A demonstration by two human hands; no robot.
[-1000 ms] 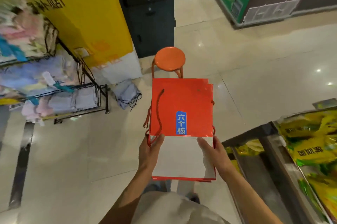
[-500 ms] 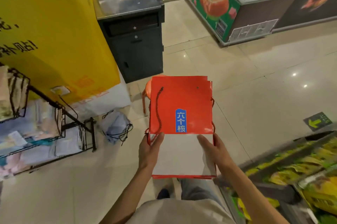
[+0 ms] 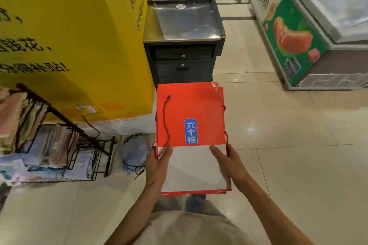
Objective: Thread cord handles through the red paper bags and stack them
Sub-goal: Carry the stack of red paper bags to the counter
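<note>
I hold a flat stack of red paper bags (image 3: 191,109) in front of me, level, at waist height. The top bag is red with a blue label and a white lower half. A red cord handle (image 3: 166,121) lies along its left side, and cord ends stick out at the right edge. My left hand (image 3: 158,165) grips the stack's left edge, thumb on top. On the right edge, my right hand (image 3: 229,163) grips the stack with its thumb laid over the white part.
A black cabinet (image 3: 183,45) stands just beyond the bags. A large yellow sign box (image 3: 69,35) is on the left, with a wire rack (image 3: 59,141) of goods below it and a blue drawstring bag (image 3: 133,153) on the floor. A freezer chest (image 3: 308,35) sits at right. Tiled floor all around.
The view has tilted up and forward: the cabinet and freezer now sit lower and closer, and the orange stool is hidden. Both hands hold the stack as before.
</note>
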